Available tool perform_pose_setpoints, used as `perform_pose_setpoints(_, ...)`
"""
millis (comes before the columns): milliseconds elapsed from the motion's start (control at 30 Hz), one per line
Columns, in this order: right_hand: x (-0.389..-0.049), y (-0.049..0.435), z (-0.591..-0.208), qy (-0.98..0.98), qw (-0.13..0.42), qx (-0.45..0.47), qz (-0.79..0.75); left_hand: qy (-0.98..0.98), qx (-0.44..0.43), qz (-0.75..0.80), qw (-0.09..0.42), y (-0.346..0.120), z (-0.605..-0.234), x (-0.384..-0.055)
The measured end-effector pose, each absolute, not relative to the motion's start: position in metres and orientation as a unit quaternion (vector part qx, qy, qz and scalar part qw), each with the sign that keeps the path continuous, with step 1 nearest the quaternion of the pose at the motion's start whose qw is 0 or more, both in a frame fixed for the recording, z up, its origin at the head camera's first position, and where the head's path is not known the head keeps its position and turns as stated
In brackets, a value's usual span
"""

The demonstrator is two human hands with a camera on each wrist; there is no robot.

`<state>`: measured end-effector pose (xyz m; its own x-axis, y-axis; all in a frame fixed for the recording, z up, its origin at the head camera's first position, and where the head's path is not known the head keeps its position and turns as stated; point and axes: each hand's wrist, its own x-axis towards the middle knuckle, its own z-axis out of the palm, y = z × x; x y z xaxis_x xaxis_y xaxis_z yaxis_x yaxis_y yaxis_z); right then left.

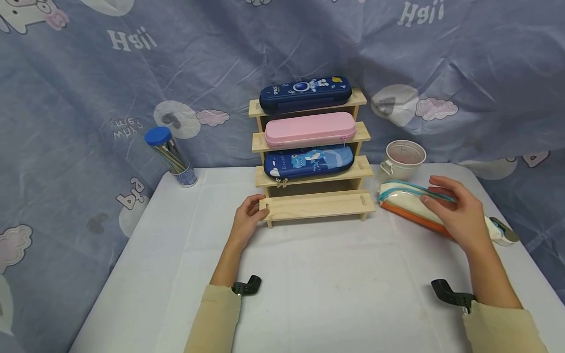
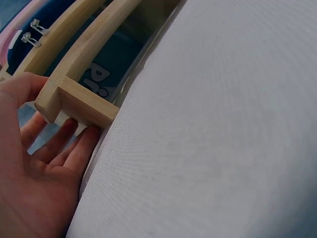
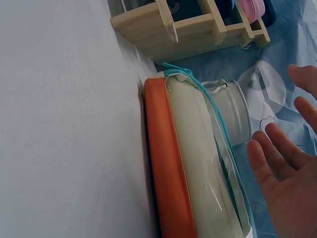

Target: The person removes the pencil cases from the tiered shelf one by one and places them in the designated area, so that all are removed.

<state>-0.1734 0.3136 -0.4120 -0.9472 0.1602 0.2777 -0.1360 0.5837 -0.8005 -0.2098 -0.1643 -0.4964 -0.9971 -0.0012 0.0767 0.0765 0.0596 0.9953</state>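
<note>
My left hand [image 1: 248,217] holds the left end of the lowest step of a wooden tiered shelf [image 1: 318,206], thumb on top; in the left wrist view its other fingers lie against the end below. On the upper steps lie a dark blue space pencil case [image 1: 304,98], a pink pencil case [image 1: 309,130] and a blue dinosaur pencil case [image 1: 309,163]. My right hand [image 1: 459,211], fingers spread and slightly bent, hovers at a cream and orange pencil case [image 3: 171,163] with a teal zipper. In the right wrist view the fingertips stand apart from the case.
A white cup [image 1: 403,164] with a handle stands behind the cream case. At the table's back left is a clear tube with a blue lid [image 1: 158,136], holding thin sticks. Patterned blue-grey cloth [image 1: 212,59] hangs behind the white table [image 1: 335,294].
</note>
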Motion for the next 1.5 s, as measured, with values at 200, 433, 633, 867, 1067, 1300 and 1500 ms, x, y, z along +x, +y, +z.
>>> perform_pose_setpoints(200,-0.180,0.309,-0.411,-0.873,0.161,0.010,0.460,-0.729,-0.029,-0.683,0.039,-0.164,-0.496,-0.209)
perform_pose_setpoints(433,-0.185,0.304,-0.410,-0.874,0.157,0.015,0.460,-0.731,-0.033,-0.681,0.029,-0.164,-0.496,-0.210)
perform_pose_setpoints(633,-0.189,0.298,-0.409,-0.874,0.153,0.031,0.460,-0.734,-0.032,-0.678,0.014,-0.165,-0.497,-0.211)
perform_pose_setpoints(867,-0.196,0.289,-0.408,-0.875,0.158,0.049,0.455,-0.738,-0.028,-0.674,0.014,-0.164,-0.486,-0.206)
perform_pose_setpoints(1067,-0.202,0.283,-0.401,-0.880,0.151,0.064,0.446,-0.729,-0.035,-0.682,0.040,-0.162,-0.496,-0.212)
perform_pose_setpoints(1300,-0.211,0.277,-0.395,-0.879,0.148,0.079,0.446,-0.732,-0.035,-0.680,0.039,-0.162,-0.496,-0.211)
perform_pose_setpoints(1500,-0.220,0.270,-0.395,-0.873,0.136,0.090,0.460,-0.733,-0.026,-0.680,0.022,-0.164,-0.496,-0.211)
